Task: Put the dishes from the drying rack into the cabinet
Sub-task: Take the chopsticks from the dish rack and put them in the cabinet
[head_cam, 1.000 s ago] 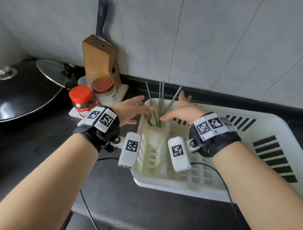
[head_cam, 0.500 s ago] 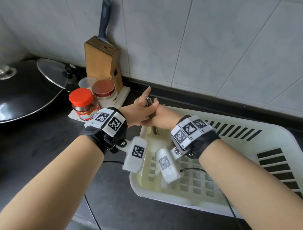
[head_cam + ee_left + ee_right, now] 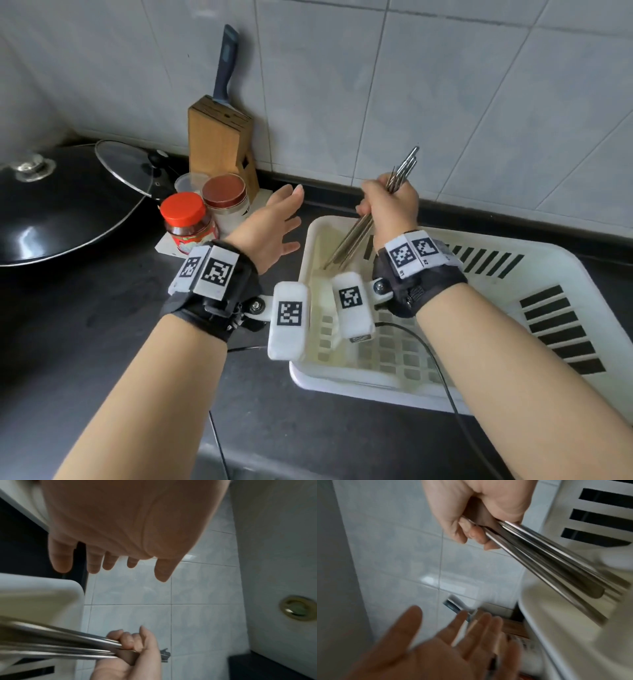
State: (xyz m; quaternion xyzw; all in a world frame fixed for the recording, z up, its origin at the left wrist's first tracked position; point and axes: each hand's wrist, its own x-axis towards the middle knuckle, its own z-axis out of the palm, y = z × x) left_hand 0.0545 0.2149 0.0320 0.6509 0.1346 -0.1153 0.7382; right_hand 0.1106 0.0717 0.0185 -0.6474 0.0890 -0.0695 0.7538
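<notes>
Chopsticks (image 3: 356,236) are gripped in the right hand (image 3: 390,209), lifted from rack (image 3: 513,342) — left hand (image 3: 270,229) splayed, empty; cabinet transfer is required next.

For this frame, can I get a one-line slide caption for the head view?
Right hand grips metal chopsticks above the white drying rack; left hand open beside it.

We note a bundle of steel chopsticks (image 3: 363,228) tilted over the white slotted plastic drying rack's (image 3: 548,274) left end.

Home kitchen: tiled wall (image 3: 445,85), dark countertop (image 3: 85,342), knife block (image 3: 219,137), lidded wok (image 3: 51,212) (glass lid beside), drying rack (image 3: 565,274).
</notes>
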